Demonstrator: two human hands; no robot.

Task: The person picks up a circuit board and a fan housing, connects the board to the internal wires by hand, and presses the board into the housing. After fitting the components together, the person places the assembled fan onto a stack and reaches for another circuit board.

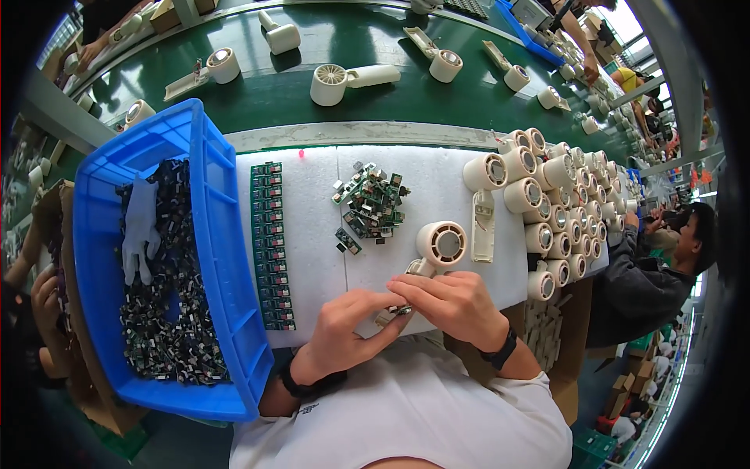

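Aslant, white fan (428,252), head (439,242) forward-right, handle (419,268) running under right hand (461,303)

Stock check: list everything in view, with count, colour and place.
bin: 1, blue, left
loose boards: many, green, in bin
glove: 1, white, in bin
tabletop: 1, white, centre
board row: 1, green, beside bin
board pile: 1, green, middle of tabletop
fan stack: many, cream, right
open fan: 1, cream, left of fan stack
near fan: 1, cream, left of open fan
belt: 1, green, across top
belt fans: several, cream, on belt
boxes: several, brown, both sides
co-workers: several, mostly dark-clothed, edges
held part: 1, silvery, lower centre, kind unclear
shirt: 1, white, bottom centre
wristbands: 2, black, one per wrist
left hand: 1, bare, on held part
right hand: 1, bare, beside left hand
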